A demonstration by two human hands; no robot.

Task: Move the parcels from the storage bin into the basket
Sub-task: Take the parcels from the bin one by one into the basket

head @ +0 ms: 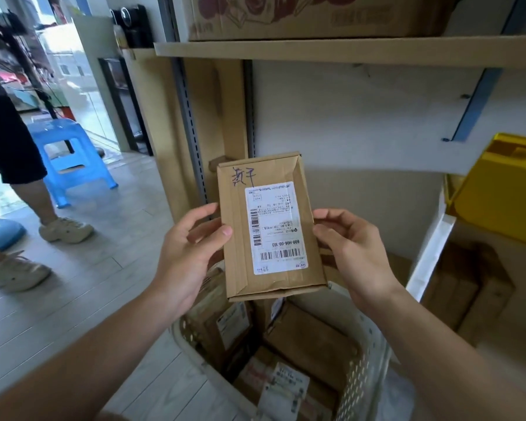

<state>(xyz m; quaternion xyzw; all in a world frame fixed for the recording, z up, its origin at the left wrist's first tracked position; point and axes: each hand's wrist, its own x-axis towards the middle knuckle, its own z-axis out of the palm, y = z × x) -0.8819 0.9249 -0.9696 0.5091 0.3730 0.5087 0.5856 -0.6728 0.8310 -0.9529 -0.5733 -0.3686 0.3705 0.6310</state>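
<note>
Cardboard parcel held between both hands above the basket. The parcel is a flat, rectangular brown carton, seen face-on with its long axis roughly vertical and its top tipped slightly left. Folded flaps form diagonal creases at its upper and lower ends. A white shipping label covers most of the face, printed with barcodes and small text that reads upside down; blue handwritten characters sit above the label near the upper left corner.

The left hand grips the parcel's left edge, thumb lying across the front face and the fingers curled behind. The right hand pinches the right edge, thumb tip at the front and fingers bent around the side and back.

Directly below the grip stands the basket, pale plastic with perforated walls, containing several other brown parcels with labels. Behind the grip rises a wooden shelf upright; a shelf board above it bears a large carton. Right of the grip, on the shelving, is a yellow storage bin. Left of the grip, on the tiled floor, are a blue stool and another person's legs.
</note>
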